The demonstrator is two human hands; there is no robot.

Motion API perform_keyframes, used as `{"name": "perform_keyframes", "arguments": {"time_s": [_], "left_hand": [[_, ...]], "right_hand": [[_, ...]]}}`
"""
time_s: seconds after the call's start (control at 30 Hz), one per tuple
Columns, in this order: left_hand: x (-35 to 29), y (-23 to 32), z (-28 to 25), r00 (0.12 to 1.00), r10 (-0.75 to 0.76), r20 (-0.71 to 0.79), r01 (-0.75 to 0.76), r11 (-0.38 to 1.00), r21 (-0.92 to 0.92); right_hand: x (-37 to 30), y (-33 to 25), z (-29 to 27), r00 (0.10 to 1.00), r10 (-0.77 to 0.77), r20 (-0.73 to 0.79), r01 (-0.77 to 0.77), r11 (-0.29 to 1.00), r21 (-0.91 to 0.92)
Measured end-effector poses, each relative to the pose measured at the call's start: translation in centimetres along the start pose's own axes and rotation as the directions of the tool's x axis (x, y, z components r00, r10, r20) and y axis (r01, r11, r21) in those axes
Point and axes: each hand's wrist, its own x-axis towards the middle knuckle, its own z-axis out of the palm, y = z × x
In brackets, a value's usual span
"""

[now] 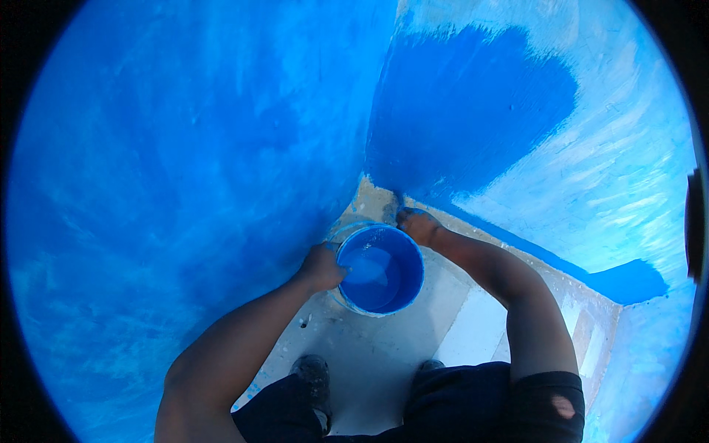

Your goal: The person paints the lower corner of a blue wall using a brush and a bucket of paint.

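My left hand (pixel 323 267) is closed on the left rim of a round bucket (pixel 408 266), whose inner wall is coated in blue. Blue paint (pixel 369 279) lies in the bottom of it. Just past the bucket, my right hand (pixel 419 224) is closed around a paintbrush (pixel 399 199), mostly hidden by the fingers. The brush's blue tip touches the bottom edge of the right-hand wall, near the corner. Fresh darker blue (pixel 473 111) covers a broad patch of that wall, and a narrow blue strip (pixel 517 242) runs along its base.
A blue wall (pixel 185 148) rises close on my left and meets the right-hand wall (pixel 613 184), which is pale and streaky outside the fresh paint. Paint-spotted floor (pixel 369 347) lies under me, with white panels (pixel 473 325) to the right. My shoes (pixel 314 373) stand behind the bucket.
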Motion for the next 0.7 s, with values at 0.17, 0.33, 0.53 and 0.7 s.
{"name": "perform_keyframes", "arguments": {"time_s": [0.17, 0.33, 0.53, 0.7], "left_hand": [[-0.3, -0.7, 0.2, 0.986, 0.118, -0.116, -0.13, 0.986, -0.104], [0.3, 0.5, -0.5, 0.996, -0.048, 0.073, 0.05, 0.998, -0.025], [1.3, -1.0, 0.5, 0.999, -0.025, 0.025, 0.027, 0.995, -0.099], [1.3, 0.0, -0.1, 0.999, -0.02, 0.032, 0.025, 0.985, -0.172]], "right_hand": [[0.7, -1.4, -2.0, 0.974, 0.051, 0.221, -0.012, 0.985, -0.172], [-4.2, 1.5, 0.3, 0.986, -0.076, -0.148, 0.049, 0.983, -0.176], [-6.6, 1.0, -1.8, 0.985, -0.159, -0.071, 0.125, 0.929, -0.349], [-8.3, 1.8, 1.0, 0.991, -0.057, -0.122, 0.009, 0.932, -0.362]]}}
